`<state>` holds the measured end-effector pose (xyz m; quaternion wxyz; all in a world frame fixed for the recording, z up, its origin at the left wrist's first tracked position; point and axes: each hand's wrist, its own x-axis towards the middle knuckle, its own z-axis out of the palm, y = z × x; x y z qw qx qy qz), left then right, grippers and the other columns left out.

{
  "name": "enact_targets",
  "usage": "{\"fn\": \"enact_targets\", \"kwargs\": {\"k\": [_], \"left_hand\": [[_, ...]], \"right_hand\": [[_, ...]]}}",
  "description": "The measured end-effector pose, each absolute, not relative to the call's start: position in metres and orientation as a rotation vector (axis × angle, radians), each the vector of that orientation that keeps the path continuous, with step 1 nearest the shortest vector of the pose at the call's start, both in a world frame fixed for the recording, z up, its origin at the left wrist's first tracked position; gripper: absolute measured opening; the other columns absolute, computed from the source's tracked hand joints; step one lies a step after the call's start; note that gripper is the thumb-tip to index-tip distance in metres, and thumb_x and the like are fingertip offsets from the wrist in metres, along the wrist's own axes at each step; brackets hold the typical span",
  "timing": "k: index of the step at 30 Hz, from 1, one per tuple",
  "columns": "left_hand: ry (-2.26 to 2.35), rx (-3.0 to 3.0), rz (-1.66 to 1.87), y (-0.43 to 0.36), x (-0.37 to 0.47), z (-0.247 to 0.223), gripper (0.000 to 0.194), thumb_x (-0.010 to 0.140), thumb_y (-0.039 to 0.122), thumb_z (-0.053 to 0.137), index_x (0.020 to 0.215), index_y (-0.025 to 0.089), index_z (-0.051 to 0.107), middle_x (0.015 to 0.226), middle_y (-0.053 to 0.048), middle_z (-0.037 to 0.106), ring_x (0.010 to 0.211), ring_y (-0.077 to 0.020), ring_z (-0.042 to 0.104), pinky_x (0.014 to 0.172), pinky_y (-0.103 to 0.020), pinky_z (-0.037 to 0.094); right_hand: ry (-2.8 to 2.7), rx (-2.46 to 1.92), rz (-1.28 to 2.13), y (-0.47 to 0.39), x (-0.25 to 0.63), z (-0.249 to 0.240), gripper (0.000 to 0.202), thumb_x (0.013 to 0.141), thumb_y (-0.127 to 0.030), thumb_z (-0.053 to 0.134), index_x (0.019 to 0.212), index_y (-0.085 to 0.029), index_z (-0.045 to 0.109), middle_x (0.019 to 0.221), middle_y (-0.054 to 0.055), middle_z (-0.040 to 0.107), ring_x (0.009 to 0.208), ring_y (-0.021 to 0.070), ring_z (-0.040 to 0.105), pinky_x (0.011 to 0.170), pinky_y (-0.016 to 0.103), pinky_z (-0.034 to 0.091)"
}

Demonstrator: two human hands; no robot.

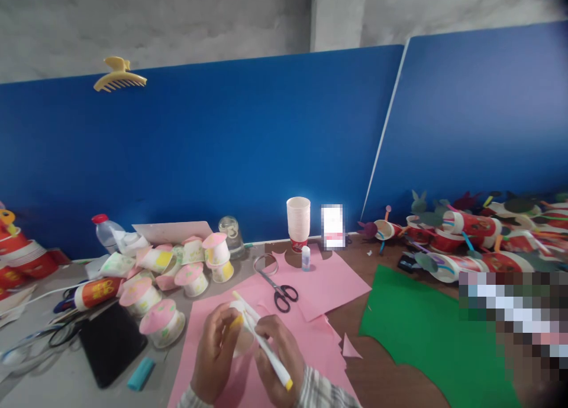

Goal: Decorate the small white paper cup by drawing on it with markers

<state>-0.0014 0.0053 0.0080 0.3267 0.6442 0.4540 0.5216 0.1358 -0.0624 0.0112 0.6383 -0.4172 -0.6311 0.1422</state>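
Observation:
Over the pink paper (pixel 208 319), my left hand (pixel 216 349) is closed, with a small yellow piece that looks like a marker cap (pixel 237 322) between thumb and fingers. My right hand (pixel 281 352) grips a white marker (pixel 275 360) with a yellow end, slanting up and left towards the left hand. A pale round paper cup (pixel 244 341) shows between the hands, partly hidden; I cannot tell whether the left hand also holds it. Scissors (pixel 278 286) with dark handles lie just beyond the hands, blades apart. Behind them stands a small glue bottle (pixel 306 259).
Pink-topped paper cups (pixel 162 322) cluster at left beside a black flat object (pixel 113 343) and a teal block (pixel 141 373). A cup stack (pixel 299 221) stands by the blue partition (pixel 248 141). Green paper (pixel 426 331) and red cup crafts (pixel 473 229) lie at right.

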Motion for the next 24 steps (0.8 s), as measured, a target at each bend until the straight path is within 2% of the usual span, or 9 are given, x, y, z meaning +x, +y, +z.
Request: {"fn": "enact_targets", "kwargs": {"k": [11,17,24], "left_hand": [[1.126,1.709,1.425,0.0032,-0.0006,0.0105,0.048,0.062,0.048,0.055,0.102,0.025,0.043,0.085,-0.002,0.06,0.082,-0.0201,0.058,0.068,-0.029,0.05],[1.095,1.904,1.4,0.0017,-0.0034,0.0098,0.037,0.067,0.044,0.051,0.1,0.027,0.047,0.085,-0.001,0.062,0.08,-0.0199,0.059,0.065,-0.028,0.052],[0.964,2.105,1.378,-0.0013,-0.0048,0.0101,0.026,0.071,0.036,0.049,0.097,0.031,0.051,0.087,0.0,0.062,0.08,-0.0204,0.059,0.065,-0.029,0.053]], "right_hand": [[-1.465,-0.937,0.337,-0.0622,0.1397,0.0159,0.026,0.072,-0.009,0.053,0.093,-0.024,0.055,0.076,0.0,0.057,0.07,0.0197,0.058,0.065,0.031,0.048],[-1.403,-0.976,0.413,-0.0611,0.1413,0.0191,0.011,0.075,-0.018,0.051,0.08,-0.022,0.059,0.067,-0.002,0.057,0.06,0.017,0.056,0.057,0.027,0.045],[-1.196,-0.969,0.72,-0.0551,0.1431,0.0129,0.013,0.076,-0.029,0.052,0.073,-0.021,0.062,0.053,-0.004,0.055,0.042,0.0121,0.049,0.041,0.021,0.039]]}}
